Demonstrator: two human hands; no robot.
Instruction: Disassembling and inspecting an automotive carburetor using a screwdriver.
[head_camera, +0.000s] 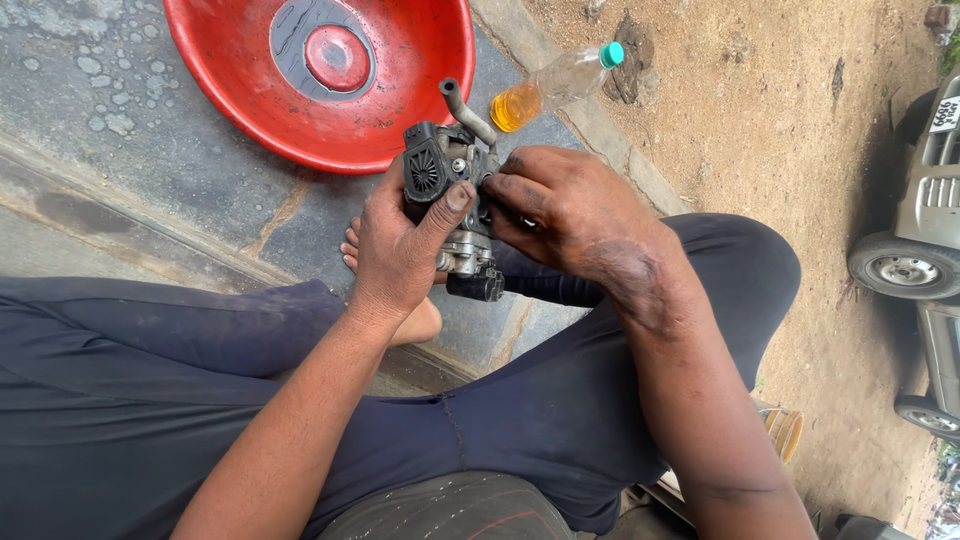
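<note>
- My left hand (400, 250) is wrapped around a grimy metal engine part (452, 200), a carburettor-like body with a black ribbed cap on its left side; the thumb presses across its front, so the fingers are closed firmly on it.
- My right hand (560, 205) comes in from the right, fingers curled tight against the part's right side. I cannot tell whether they pinch a small piece there or just press on the body.
- The part is held in the air above my lap, over the stone paving, just below the near rim of the red basin (250, 90).
- A bent grey tube (465, 110) sticks up from the part's top, pointing toward the basin.
- A clear plastic bottle (555, 85) with yellow liquid and a green cap lies on the paving edge, just right of the basin and beyond my hands.
- My bare foot (352, 245) shows under the left hand, resting on the stone.
- Dark trousers (150, 380) cover both legs.
- Parked vehicles (920, 220) stand on the dirt at the right edge.
</note>
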